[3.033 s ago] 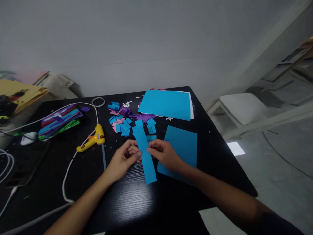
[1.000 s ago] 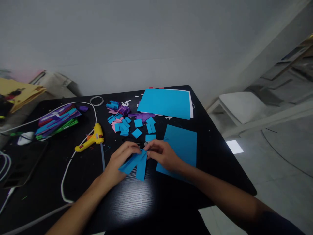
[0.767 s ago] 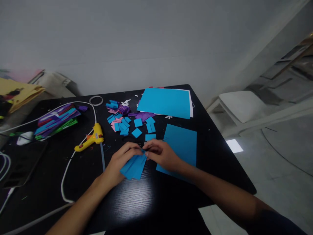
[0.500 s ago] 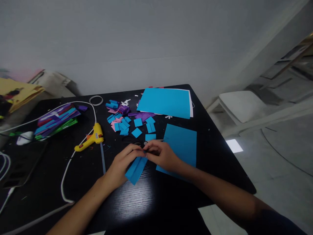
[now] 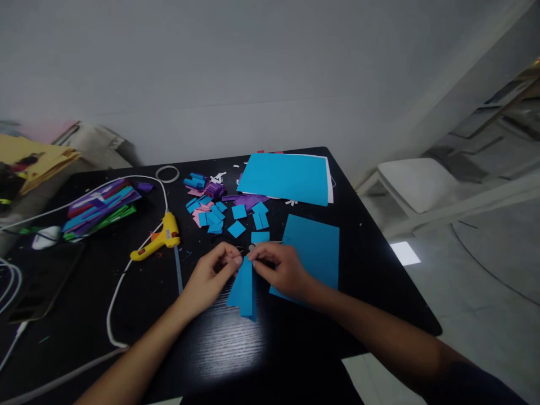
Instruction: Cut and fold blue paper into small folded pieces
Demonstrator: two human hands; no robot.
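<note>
A folded blue paper strip (image 5: 247, 289) hangs between my hands over the black table (image 5: 295, 343), its lower end fanned into separate folds. My left hand (image 5: 215, 274) pinches its upper left edge between thumb and fingers. On the right side of the same upper end, my right hand (image 5: 280, 267) is closed with thumb and forefinger on the paper. Scissors (image 5: 252, 247), partly hidden, lie just beyond my fingertips by a small blue piece (image 5: 260, 237). A larger blue sheet (image 5: 314, 253) lies partly under my right hand and wrist.
Small blue squares (image 5: 237, 229) and purple and pink scraps lie beyond my hands. A yellow glue gun (image 5: 162, 237) with a white cable is at left, near colourful strips (image 5: 101, 208) and a phone (image 5: 44, 281). Stacked sheets (image 5: 287, 177) lie at the back; a white stool (image 5: 415, 183) stands right.
The folded blue strip has swung from a slant to nearly upright, and its folds have spread at the bottom. My left hand has shifted slightly, its thumb now showing at the strip's top.
</note>
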